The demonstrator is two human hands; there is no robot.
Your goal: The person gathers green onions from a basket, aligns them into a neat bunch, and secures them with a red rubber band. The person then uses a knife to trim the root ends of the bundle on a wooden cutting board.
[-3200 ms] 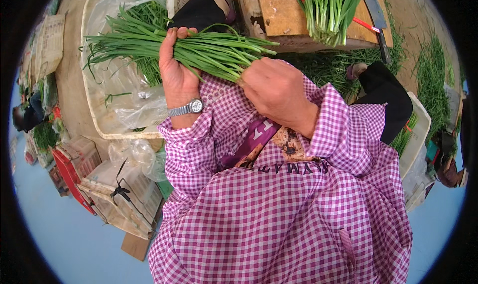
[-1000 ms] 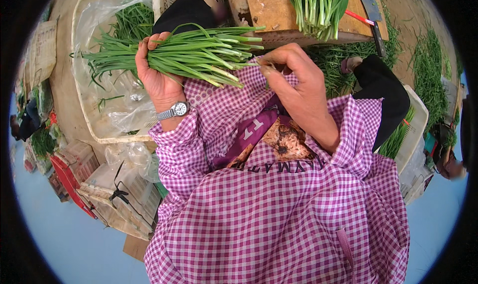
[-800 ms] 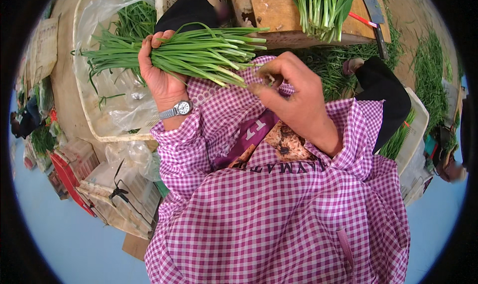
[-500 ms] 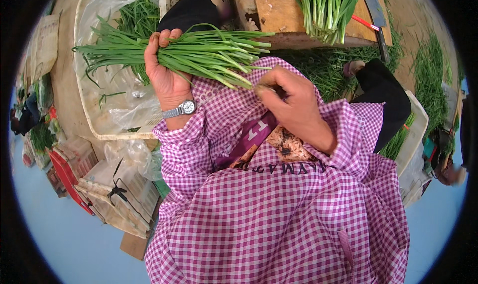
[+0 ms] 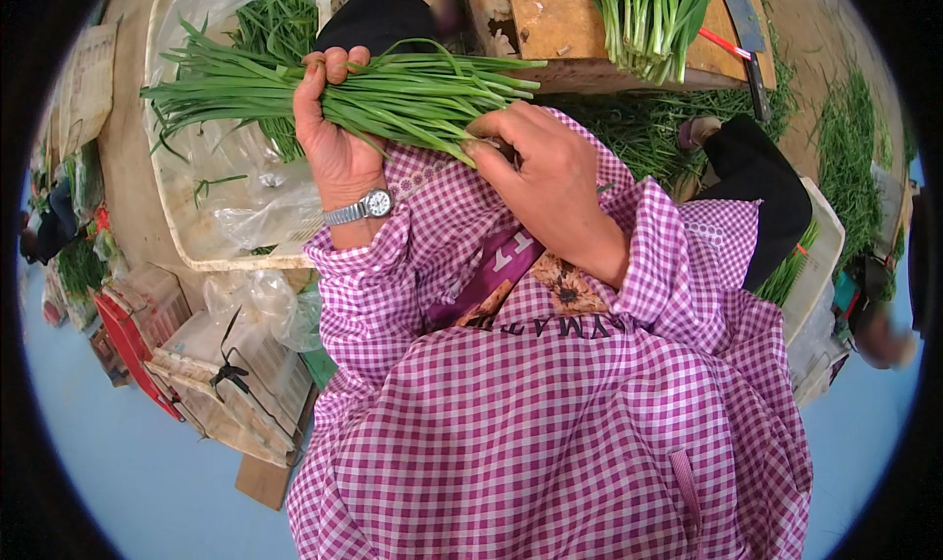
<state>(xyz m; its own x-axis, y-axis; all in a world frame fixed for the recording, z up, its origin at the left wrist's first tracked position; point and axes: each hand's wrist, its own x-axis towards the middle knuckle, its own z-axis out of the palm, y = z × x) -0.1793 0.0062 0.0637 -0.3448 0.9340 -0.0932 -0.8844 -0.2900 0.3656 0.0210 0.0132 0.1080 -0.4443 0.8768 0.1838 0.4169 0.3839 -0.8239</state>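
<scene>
A loose bunch of garlic chives (image 5: 422,90) lies sideways across my left hand (image 5: 339,152), green leaves to the left and pale stem ends to the right. My left fingers are wrapped round its middle, and a watch sits on that wrist. My right hand (image 5: 550,172) is at the lower stem ends, thumb and forefinger pinched on the chives there. How many stems it grips is hidden. Farther off, another bunch of chives (image 5: 653,25) rests on a wooden block (image 5: 550,25). A knife (image 5: 744,29) lies at that block's right edge.
At the left, a white plastic bin (image 5: 182,251) holds clear plastic and more chives. Loose green trimmings (image 5: 629,133) cover the floor below the block. A white tub (image 5: 830,236) with chives stands at the right. Crates (image 5: 236,378) are at the lower left.
My right hand has moved left and slightly up, from just off the stem ends onto them. The left hand still holds the bunch, its stem ends raised slightly.
</scene>
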